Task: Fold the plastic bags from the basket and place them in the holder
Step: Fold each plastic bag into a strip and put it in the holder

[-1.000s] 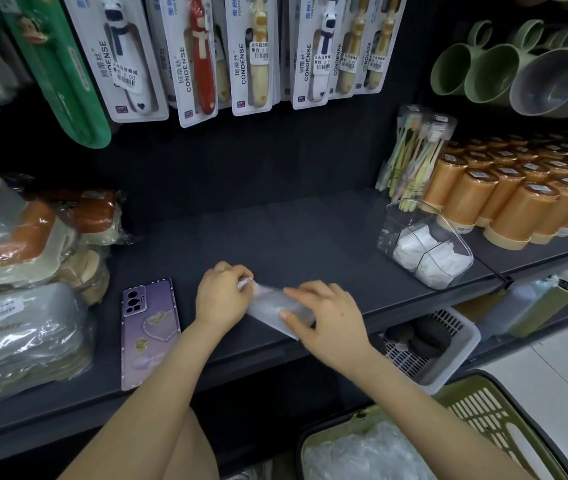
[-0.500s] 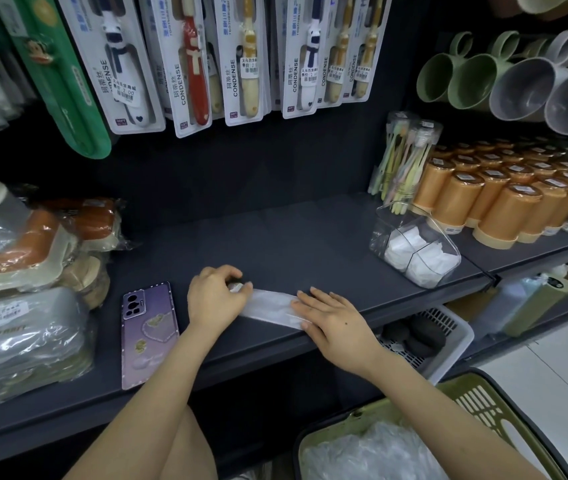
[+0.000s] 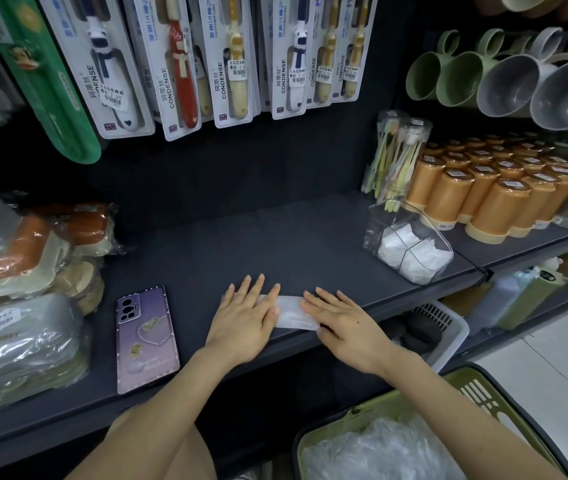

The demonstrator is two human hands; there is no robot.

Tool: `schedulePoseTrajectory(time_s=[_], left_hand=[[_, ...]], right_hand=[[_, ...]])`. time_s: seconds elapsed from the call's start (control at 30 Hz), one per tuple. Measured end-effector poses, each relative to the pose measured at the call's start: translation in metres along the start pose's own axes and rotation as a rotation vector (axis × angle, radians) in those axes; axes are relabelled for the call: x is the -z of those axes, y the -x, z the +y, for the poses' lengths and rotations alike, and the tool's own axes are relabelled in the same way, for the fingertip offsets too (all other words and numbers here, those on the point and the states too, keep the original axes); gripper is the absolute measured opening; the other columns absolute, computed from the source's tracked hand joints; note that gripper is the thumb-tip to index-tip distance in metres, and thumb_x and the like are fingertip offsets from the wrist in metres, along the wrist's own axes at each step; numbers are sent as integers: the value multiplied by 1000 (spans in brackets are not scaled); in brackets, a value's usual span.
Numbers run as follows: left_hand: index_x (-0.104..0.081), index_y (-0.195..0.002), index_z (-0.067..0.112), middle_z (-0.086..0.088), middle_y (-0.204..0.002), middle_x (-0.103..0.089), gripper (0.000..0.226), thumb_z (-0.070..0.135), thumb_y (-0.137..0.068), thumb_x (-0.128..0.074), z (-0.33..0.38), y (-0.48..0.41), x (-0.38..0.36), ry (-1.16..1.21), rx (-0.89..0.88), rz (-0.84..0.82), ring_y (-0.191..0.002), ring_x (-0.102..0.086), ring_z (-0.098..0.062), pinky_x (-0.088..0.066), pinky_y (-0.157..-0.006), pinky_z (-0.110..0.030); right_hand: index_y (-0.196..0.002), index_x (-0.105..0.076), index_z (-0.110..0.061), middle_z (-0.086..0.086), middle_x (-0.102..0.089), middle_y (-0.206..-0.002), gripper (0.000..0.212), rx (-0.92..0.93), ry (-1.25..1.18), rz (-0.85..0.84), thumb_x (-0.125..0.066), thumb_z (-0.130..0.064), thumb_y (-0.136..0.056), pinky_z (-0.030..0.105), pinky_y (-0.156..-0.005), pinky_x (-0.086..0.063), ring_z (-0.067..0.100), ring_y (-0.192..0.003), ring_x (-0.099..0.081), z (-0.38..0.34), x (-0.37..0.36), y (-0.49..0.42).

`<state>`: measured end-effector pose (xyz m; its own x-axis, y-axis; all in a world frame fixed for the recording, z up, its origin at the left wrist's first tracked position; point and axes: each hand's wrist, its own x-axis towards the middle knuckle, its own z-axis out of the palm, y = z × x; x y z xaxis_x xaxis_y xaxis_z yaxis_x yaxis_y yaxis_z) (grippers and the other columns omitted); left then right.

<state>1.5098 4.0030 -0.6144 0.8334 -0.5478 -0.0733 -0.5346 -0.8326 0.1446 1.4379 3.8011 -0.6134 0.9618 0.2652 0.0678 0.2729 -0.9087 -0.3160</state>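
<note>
Plastic bag [image 3: 293, 315] lies pressed under your flat left hand [image 3: 244, 318] and right hand [image 3: 346, 329]. Next: probably fold it shorter.

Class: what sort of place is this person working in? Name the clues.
Probably a household-goods shop: carded toothbrushes with price stickers hang above the shelf, identical orange cups stand in rows, and mugs are nested at upper right.

CONDENSE runs up the edge of the red toothbrush pack [image 3: 171, 88], there it is again on the yellow toothbrush pack [image 3: 223, 81], and on the black-and-white toothbrush pack [image 3: 284, 76]. The price sticker [image 3: 113, 98] at far left reads 2.00. Other stickers are too small to read.
</note>
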Motion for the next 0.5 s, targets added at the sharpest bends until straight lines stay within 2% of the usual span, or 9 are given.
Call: schedulePoseTrajectory(time_s=[0.1,0.17,0.23,0.3,0.37,0.5], left_hand=[[0,-153,33,1,-162,6,82,58,-77,19,1,1,-2,7,-11,10,-149,11,-17,10,-119,-35],[0,-153,33,1,-162,7,87,58,-72,23,0,1,-2,7,-16,13,-148,11,-17,11,-119,-35],[0,-153,33,2,-162,7,72,58,-86,14,0,1,-2,11,-8,15,-148,12,-16,11,-119,-34],[-1,-152,34,3,-162,6,53,48,-102,-4,1,1,-1,26,11,14,-148,12,-15,10,-120,-34],[-2,-152,35,4,-162,5,50,43,-104,-11,1,2,1,38,14,21,-148,10,-14,9,-120,-34],[-2,-154,31,5,-162,5,50,35,-105,-13,-4,2,2,49,33,8,-148,9,-12,10,-119,-32]], right_hand=[[-150,-29,-15,-3,-22,-158,64,-61,-15,122,-23,-35,-89,18,-115,11,1,-143,-3,-4,7,1],[-145,-39,-8,5,-36,-152,60,-50,84,252,-20,-41,-98,26,-119,0,10,-143,-19,-19,3,-3],[-137,-51,-5,10,-49,-143,61,-24,153,227,-15,-41,-103,36,-116,-14,19,-138,-38,-35,-8,-9],[-132,-57,-7,8,-55,-138,64,-23,205,169,-11,-43,-104,41,-112,-20,21,-133,-46,-40,-22,-10],[-133,-56,-11,5,-55,-139,64,-41,241,151,-12,-47,-104,42,-111,-22,18,-132,-48,-31,-26,-4],[-139,-51,-13,2,-49,-145,66,-54,314,132,-10,-50,-103,42,-112,-19,15,-136,-42,-17,-24,7]])
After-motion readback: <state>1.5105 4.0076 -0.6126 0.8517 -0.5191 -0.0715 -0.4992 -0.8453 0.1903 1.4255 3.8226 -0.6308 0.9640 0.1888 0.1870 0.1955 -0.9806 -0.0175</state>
